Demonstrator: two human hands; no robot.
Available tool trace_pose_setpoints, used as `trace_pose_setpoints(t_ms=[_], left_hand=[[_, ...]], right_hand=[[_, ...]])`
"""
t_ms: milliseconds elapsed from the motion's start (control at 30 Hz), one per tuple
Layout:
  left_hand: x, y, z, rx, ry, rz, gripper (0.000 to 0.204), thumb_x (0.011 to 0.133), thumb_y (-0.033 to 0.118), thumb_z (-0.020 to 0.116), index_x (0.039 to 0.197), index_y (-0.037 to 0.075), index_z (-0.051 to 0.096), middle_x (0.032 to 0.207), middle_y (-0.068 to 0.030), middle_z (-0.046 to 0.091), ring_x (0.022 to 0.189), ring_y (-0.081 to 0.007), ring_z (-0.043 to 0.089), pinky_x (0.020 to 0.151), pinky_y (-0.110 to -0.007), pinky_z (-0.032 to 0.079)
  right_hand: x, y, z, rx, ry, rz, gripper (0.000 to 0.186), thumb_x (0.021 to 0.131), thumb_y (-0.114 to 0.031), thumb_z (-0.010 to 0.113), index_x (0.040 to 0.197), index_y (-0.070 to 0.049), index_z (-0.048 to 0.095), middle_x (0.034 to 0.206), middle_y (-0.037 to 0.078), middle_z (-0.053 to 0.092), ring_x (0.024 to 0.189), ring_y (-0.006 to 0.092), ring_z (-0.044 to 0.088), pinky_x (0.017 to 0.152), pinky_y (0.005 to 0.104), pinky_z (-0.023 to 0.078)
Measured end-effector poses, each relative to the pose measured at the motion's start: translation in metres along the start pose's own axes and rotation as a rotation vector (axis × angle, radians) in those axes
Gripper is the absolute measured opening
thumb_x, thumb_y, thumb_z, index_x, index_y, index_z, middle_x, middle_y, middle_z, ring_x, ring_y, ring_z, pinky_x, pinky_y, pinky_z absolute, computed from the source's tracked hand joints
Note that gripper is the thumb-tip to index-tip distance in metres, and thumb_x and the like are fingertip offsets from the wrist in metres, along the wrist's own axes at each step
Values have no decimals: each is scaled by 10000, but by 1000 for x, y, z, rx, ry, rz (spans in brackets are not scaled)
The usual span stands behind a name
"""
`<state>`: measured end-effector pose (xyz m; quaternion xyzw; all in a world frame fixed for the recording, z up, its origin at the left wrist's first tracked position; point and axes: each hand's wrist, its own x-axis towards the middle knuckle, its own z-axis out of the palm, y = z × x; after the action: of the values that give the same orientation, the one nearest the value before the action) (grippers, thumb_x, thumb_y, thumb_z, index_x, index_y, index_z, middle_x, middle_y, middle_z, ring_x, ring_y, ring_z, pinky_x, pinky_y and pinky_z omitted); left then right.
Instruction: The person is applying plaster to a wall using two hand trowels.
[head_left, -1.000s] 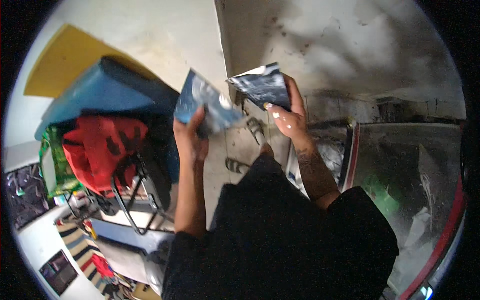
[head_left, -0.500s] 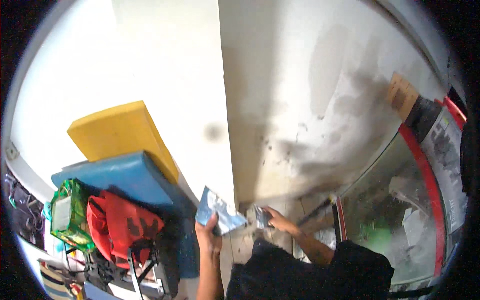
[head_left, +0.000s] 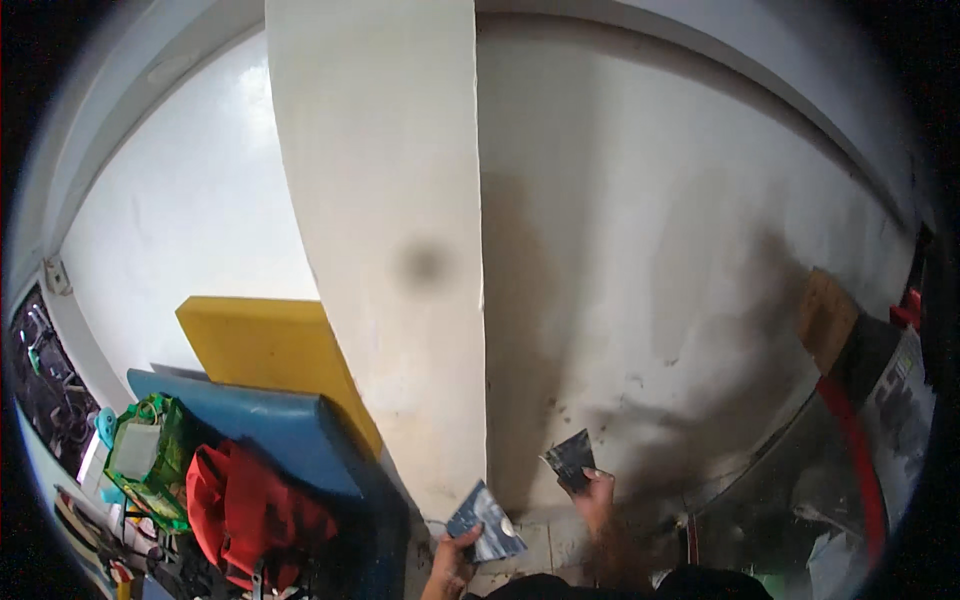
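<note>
My left hand grips a flat, bluish-grey, shiny plate by its edge, thumb on top. White smears or glare show on its face. To the right and a little higher, my right hand is closed on the lower corner of a thin, dark rectangular plate, somewhat like a scraper blade. It is held up before the stained, recessed wall; whether it touches the wall I cannot tell. The two plates are apart. A pale pillar rises ahead of my left hand.
At left, a yellow slab and a blue padded board lean on the wall. Before them sit a red bag and a green bag. A red-edged glass panel and brown board stand at right.
The view has tilted upward, showing more of the wall. My right hand has lifted forward toward the wall with the dark plate. My left hand still holds the bluish plate, now lower in view.
</note>
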<state>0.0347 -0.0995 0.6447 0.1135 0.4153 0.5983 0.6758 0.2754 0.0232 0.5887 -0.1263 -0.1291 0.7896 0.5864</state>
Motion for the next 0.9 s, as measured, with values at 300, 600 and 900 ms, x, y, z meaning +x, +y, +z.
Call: trace_pose_setpoints(t_ms=[300, 600, 900], left_hand=[[81, -53, 9, 138, -245, -323, 397, 772, 65, 596, 1141, 34, 451, 1072, -68, 539, 919, -216, 535, 821, -354, 435], [120, -14, 22, 327, -552, -596, 410, 777, 75, 595, 1154, 19, 445, 1075, -87, 537, 939, -223, 529, 842, -354, 429], [140, 14, 6, 525, -872, -691, 417, 777, 80, 594, 1161, 16, 447, 1081, -105, 534, 957, -234, 524, 860, -358, 421]], right_hand=[[-9, -87, -72, -1450, 47, -1251, 359, 669, -241, 693, 945, -65, 547, 814, 79, 559, 862, 202, 531, 883, 366, 377], [-78, -48, 10, -1183, 427, -987, 382, 776, -190, 590, 1107, -60, 452, 986, 64, 523, 900, 217, 523, 795, 340, 459], [-39, -46, 410, -2115, 399, -2167, 527, 662, 84, 456, 1173, -45, 451, 1176, 171, 436, 1121, 322, 410, 959, 374, 300]])
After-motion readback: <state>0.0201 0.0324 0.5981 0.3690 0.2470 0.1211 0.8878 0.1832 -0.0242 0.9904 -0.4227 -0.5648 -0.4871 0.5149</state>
